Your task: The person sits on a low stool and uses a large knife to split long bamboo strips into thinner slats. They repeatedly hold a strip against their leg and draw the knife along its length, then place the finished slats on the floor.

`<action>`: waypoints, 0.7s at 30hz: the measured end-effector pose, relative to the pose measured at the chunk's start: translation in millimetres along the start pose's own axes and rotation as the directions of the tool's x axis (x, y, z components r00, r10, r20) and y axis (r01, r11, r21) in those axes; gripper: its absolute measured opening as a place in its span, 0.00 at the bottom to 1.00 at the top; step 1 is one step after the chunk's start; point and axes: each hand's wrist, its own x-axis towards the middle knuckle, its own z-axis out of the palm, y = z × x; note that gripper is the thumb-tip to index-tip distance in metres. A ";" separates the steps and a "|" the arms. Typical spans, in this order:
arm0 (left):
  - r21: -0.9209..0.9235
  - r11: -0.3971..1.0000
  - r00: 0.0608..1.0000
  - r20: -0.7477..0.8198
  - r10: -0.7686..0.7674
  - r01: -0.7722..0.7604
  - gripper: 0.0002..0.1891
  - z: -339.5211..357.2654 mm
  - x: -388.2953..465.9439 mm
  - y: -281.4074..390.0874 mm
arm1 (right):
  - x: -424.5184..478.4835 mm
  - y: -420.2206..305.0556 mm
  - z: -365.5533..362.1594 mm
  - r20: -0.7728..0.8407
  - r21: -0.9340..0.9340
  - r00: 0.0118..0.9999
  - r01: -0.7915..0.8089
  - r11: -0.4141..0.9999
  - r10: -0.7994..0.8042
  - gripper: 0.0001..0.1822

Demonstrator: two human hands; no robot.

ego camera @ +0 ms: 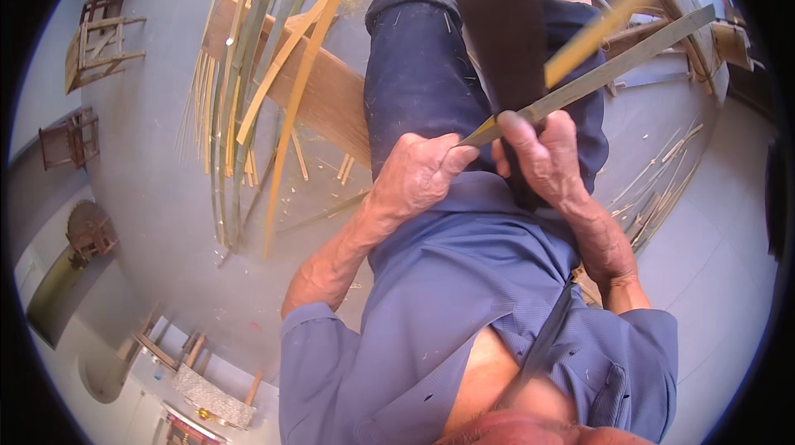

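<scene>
My left hand (425, 168) pinches the near end of a bamboo strip (627, 65) between thumb and fingers. In my right hand (540, 156) is a broad dark-bladed knife (500, 35), its blade pointing away from me above my lap. The right thumb also lies against the strip, beside the base of the blade. Past the blade the strip parts into two layers: a grey-green one, and a yellow one (581, 51) that is blurred toward its far end. Most of the knife's handle is hidden by the right hand.
A wooden plank bench (323, 94) carries long bamboo strips (233, 91) to the left of my legs. Thin bamboo slivers (661, 187) lie on the floor at right. A wooden frame (677, 4) stands at the upper right, and wooden chairs (102, 51) along the left.
</scene>
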 end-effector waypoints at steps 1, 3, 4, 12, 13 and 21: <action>-0.099 0.993 0.997 -0.041 0.066 -0.070 0.15 4.2 5.8 6.1 | -0.8 10.3 10.5 -0.003 -0.015 0.998 0.062 0.998 -0.062 0.17; -0.162 0.978 0.989 -0.096 0.116 -0.130 0.13 3.0 11.2 19.8 | -1.8 15.2 18.7 -0.030 0.022 0.989 0.145 0.989 -0.144 0.18; -0.157 0.977 0.985 -0.110 0.130 -0.146 0.13 3.5 11.4 21.0 | -1.5 13.1 16.5 -0.013 0.001 0.983 0.183 0.983 -0.183 0.17; 0.051 0.996 0.994 -0.086 0.071 -0.067 0.22 -3.5 -0.8 1.3 | 1.8 -6.1 0.6 -0.087 0.034 0.994 0.062 0.998 -0.059 0.19; -0.021 0.994 0.989 -0.102 0.109 -0.111 0.21 2.8 6.2 9.5 | -1.7 -0.4 10.1 -0.067 0.026 0.996 0.059 0.998 -0.057 0.19; 0.024 0.996 0.994 -0.071 0.084 -0.083 0.22 -5.0 10.8 16.7 | -1.4 -3.1 -11.5 0.012 0.047 0.991 0.131 0.990 -0.132 0.18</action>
